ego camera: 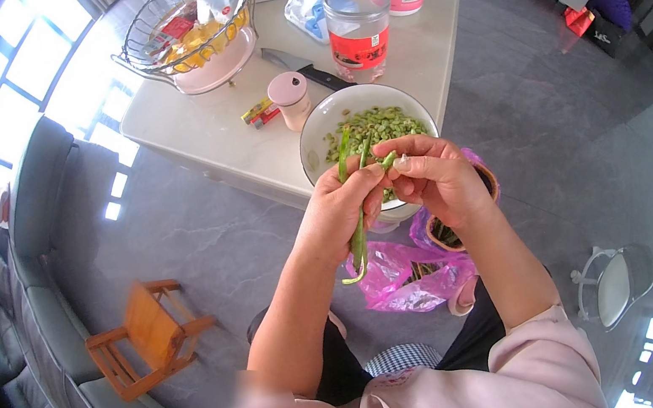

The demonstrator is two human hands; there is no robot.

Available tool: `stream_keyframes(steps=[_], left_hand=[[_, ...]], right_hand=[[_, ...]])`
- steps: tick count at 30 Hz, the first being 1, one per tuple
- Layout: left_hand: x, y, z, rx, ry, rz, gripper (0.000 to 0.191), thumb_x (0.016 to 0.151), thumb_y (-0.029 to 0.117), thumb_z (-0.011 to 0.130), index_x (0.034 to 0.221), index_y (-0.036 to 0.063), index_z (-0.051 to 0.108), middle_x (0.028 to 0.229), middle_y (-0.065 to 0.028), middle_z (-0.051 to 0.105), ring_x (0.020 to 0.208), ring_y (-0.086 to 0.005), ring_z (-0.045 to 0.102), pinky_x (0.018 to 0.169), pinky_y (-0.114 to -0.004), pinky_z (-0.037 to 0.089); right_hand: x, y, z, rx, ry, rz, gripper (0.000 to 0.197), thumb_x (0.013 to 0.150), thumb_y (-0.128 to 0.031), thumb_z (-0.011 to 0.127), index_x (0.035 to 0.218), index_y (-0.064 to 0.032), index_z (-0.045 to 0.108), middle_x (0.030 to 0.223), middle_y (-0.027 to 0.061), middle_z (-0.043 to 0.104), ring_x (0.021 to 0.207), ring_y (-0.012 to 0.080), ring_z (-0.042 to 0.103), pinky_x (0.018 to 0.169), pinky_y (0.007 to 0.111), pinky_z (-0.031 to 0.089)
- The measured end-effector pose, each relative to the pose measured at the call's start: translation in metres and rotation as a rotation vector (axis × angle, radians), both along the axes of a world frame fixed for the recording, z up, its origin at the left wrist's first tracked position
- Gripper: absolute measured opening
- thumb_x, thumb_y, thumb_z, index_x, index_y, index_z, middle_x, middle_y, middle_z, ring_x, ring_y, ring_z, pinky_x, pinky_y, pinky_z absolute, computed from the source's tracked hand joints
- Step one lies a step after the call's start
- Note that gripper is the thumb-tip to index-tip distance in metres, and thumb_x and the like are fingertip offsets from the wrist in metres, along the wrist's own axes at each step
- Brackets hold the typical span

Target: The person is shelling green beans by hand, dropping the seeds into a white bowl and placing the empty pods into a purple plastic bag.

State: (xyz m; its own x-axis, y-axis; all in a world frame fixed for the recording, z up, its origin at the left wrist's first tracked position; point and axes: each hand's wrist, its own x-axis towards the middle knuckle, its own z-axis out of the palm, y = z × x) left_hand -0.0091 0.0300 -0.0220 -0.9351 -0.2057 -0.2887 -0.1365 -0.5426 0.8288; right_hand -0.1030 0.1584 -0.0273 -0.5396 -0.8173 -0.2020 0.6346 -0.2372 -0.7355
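My left hand (356,189) grips long green bean pods (360,243), which hang down past the palm and stick up above the thumb. At its fingertips my right hand (434,174) pinches a short green piece of pod (389,160). Both hands meet over the near part of a white bowl (315,135) with a dark rim. Inside the bowl lie many small cut green bean pieces (381,125). The fingers hide part of the bowl's near side.
Behind the bowl are a black-handled knife (327,77), a clear jar (360,32), a pink lidded cup (293,103) and a wire basket (190,30). Below my hands lies a pink plastic bag (403,285) beside a basket (446,233). A wooden stool (154,330) stands left.
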Motion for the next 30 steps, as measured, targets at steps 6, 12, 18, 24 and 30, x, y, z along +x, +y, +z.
stream_keyframes(steps=[6,12,18,24,30], left_hand=[[-0.002,-0.001,-0.003,-0.259,0.004,0.061,0.011,0.085,0.014,0.051,0.079,0.0052,0.054,0.05,0.0038,0.042,0.042,-0.0042,0.035,0.041,-0.02,0.026],[0.001,0.003,0.002,-0.417,0.007,0.11,0.012,0.086,0.014,0.051,0.079,0.0052,0.053,0.052,0.0046,0.041,0.046,-0.0038,0.035,0.043,-0.02,0.027],[0.001,0.005,-0.001,-0.408,0.013,0.138,0.013,0.087,0.015,0.05,0.081,0.0045,0.053,0.054,0.004,0.043,0.047,-0.0038,0.036,0.043,-0.02,0.027],[0.001,0.008,-0.008,-0.429,-0.054,0.128,0.013,0.084,0.016,0.053,0.079,0.0042,0.053,0.056,0.0038,0.046,0.05,-0.0032,0.041,0.043,-0.02,0.032],[0.002,0.011,-0.002,-0.472,-0.081,0.128,0.015,0.084,0.017,0.053,0.077,0.0036,0.052,0.055,0.0027,0.047,0.048,-0.0043,0.042,0.043,-0.021,0.033]], right_hand=[[0.009,-0.008,0.001,0.182,0.424,-0.188,0.019,0.079,-0.005,0.058,0.098,0.0002,0.061,0.07,0.0005,0.058,0.055,0.0055,0.047,0.05,0.018,0.036],[0.004,-0.009,0.003,0.14,0.156,-0.138,0.013,0.078,-0.004,0.059,0.091,0.0,0.062,0.069,0.0016,0.058,0.052,0.0056,0.044,0.048,0.019,0.035],[0.006,-0.014,-0.008,0.111,0.05,-0.178,0.006,0.077,-0.005,0.06,0.082,-0.0019,0.06,0.065,0.0018,0.056,0.048,0.0061,0.043,0.044,0.019,0.032],[0.012,-0.016,-0.007,0.153,-0.055,-0.246,0.008,0.075,-0.006,0.059,0.073,-0.0052,0.052,0.059,0.001,0.05,0.045,0.0057,0.041,0.041,0.018,0.031],[0.01,-0.015,-0.009,0.232,-0.018,-0.242,0.006,0.076,-0.007,0.058,0.077,-0.0044,0.053,0.059,0.0014,0.051,0.041,0.0062,0.04,0.037,0.019,0.03]])
